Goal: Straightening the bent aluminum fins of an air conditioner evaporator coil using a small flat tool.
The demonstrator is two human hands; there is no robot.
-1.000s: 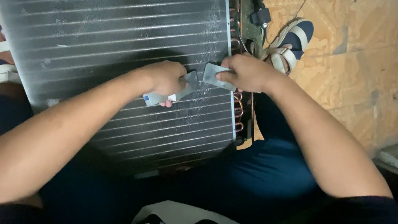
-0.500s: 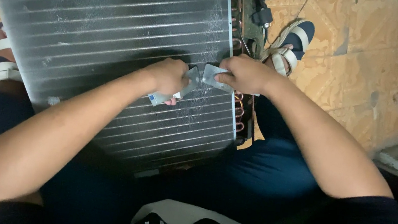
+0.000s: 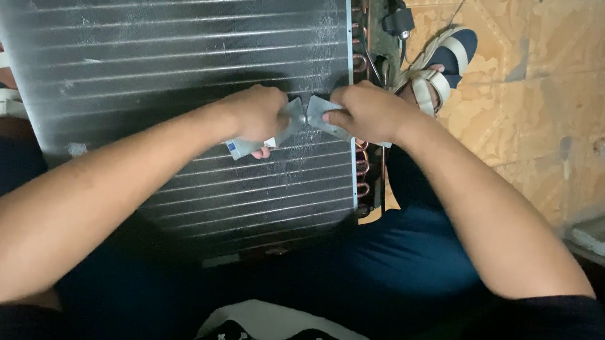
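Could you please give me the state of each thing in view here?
Coil: lying across the lap, fins dusty.
Grey piece: gripped between both hands over the coil.
Left hand: closed on the grey piece.
Right hand: closed on the grey piece.
Copper bends: exposed at the coil's edge.

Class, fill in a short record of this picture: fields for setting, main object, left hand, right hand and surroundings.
Setting: seated person, head view looking down
Main object: finned coil panel resting across the lap
Left hand: grips one end of a grey folded piece on the fins
Right hand: grips the other end, at the panel's edge
Surroundings: copper tube bends, sandal, tan floor
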